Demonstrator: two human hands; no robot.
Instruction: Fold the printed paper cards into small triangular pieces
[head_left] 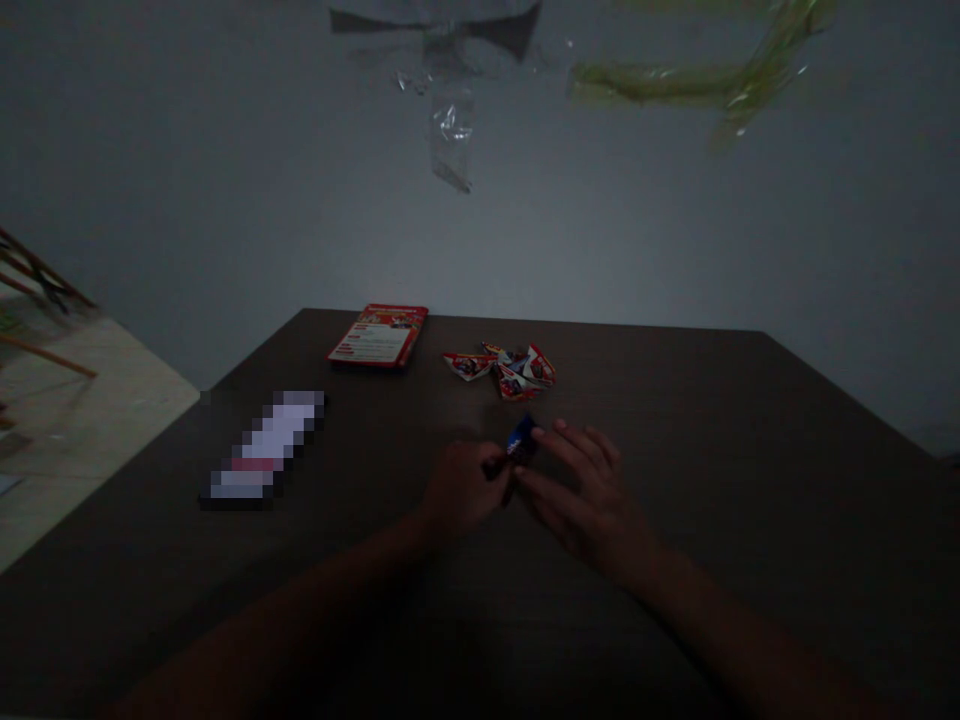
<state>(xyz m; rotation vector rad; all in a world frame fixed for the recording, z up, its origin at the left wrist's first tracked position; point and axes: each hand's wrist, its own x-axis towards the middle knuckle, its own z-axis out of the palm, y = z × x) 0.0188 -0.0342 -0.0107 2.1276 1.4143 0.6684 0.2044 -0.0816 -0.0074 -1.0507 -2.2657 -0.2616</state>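
The room is dim. Both my hands meet over the middle of a dark wooden table. My left hand is curled, its fingertips pinching a small blue object, perhaps folded paper or a wrapper. My right hand touches the same blue object with thumb and forefinger, while its other fingers lie stretched out. Just beyond the hands sits a small heap of red, white and blue folded paper pieces.
A red-and-white printed card or booklet lies at the table's far left. A pixelated flat object lies at the left. Clear and yellowish plastic strips hang on the grey wall. Pale floor and wooden legs show at far left.
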